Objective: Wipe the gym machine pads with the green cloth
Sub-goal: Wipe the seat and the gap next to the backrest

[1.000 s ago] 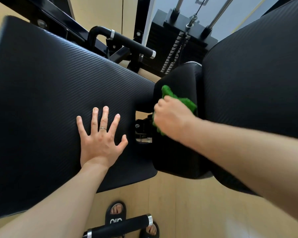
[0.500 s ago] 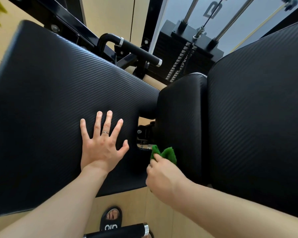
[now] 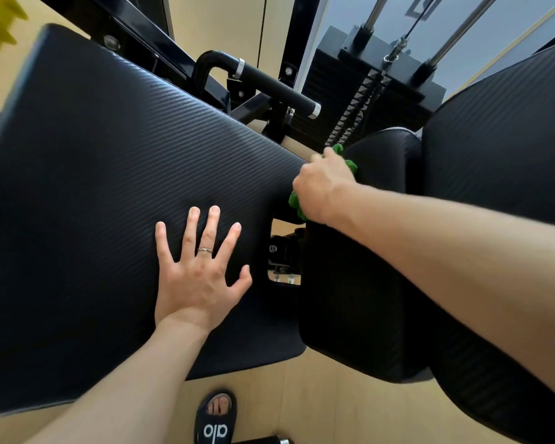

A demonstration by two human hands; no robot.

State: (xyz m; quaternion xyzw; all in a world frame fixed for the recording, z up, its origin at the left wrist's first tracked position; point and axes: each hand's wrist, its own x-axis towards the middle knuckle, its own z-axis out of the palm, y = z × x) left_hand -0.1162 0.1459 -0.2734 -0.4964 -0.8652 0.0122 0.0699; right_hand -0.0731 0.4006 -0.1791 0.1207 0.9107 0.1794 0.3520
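My right hand (image 3: 322, 187) is closed around the green cloth (image 3: 297, 205), which shows as bunched bits above and below my fist. It presses the cloth against the upper left edge of the narrow middle black pad (image 3: 359, 299). My left hand (image 3: 197, 277) lies flat with fingers spread on the large black ribbed pad (image 3: 93, 187) at the left, holding nothing. A third big black pad (image 3: 500, 139) fills the right side.
A black handle bar with silver ends (image 3: 273, 86) and the weight stack with cable and rods (image 3: 375, 84) stand behind the pads. A metal bracket (image 3: 282, 261) sits in the gap between pads. My sandalled foot (image 3: 217, 418) is on the wooden floor below.
My right hand has carried the cloth from the middle pad's lower edge back up to its upper left edge. My left hand has stayed flat on the left pad.
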